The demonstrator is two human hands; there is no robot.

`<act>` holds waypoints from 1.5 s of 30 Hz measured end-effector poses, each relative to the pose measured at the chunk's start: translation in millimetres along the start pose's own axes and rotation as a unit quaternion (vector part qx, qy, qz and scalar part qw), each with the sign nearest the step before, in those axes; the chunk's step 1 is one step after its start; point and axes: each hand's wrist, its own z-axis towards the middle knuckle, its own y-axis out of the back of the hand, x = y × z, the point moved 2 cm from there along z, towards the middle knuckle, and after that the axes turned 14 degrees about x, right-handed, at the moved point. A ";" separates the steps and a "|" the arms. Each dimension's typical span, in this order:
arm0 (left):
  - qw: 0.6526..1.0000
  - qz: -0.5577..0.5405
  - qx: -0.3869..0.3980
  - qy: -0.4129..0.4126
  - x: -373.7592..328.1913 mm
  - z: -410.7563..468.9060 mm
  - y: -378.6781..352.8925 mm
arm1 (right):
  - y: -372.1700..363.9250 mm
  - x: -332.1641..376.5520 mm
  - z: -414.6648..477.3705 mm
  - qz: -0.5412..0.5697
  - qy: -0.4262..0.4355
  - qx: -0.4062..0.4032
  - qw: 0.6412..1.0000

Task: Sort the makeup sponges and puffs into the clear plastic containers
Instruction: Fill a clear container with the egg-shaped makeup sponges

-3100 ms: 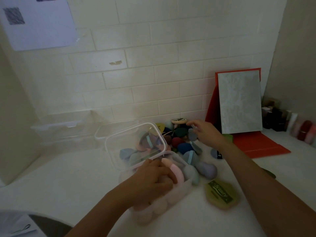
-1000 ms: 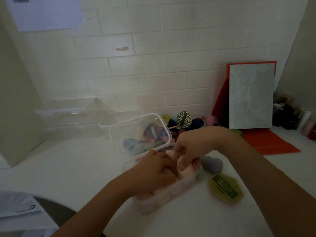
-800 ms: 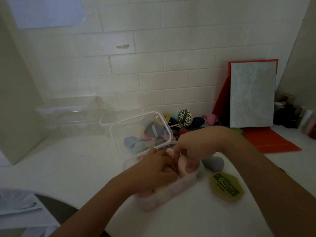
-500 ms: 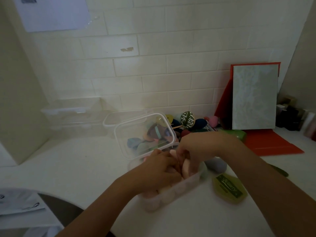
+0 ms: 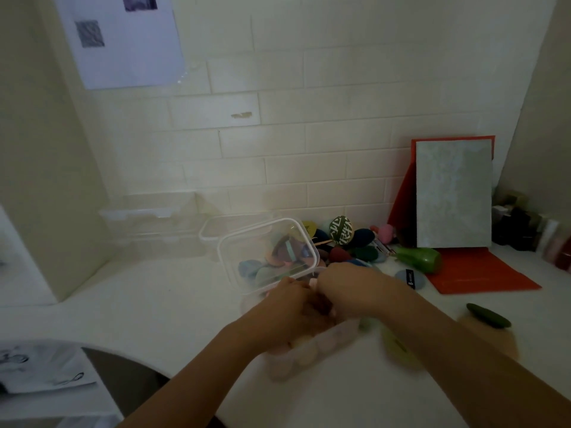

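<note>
Head view: two hands meet over one clear container (image 5: 332,341) near the counter's (image 5: 154,304) front edge. It holds pale pink sponges (image 5: 304,356), blurred past counting. The left hand (image 5: 293,307) and right hand (image 5: 355,291) both curl their fingers down into it; whether either grips a sponge I cannot tell. One pile of coloured sponges (image 5: 340,242) lies behind, and two flat puffs lie apart at right, a grey puff (image 5: 409,278) and a dark green puff (image 5: 488,315).
</note>
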 end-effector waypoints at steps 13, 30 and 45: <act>0.920 -0.029 -0.374 0.114 12.3 -40.8 41.4 | 8.9 -36.0 -36.6 0.165 0.020 0.036 0.985; 0.825 -0.501 -0.245 0.087 22.7 -49.3 87.3 | 5.6 -48.6 -41.0 0.276 0.026 0.099 0.956; 0.952 0.108 0.176 0.227 -8.5 -48.2 20.2 | 11.8 -36.0 -55.4 0.163 0.087 0.045 0.982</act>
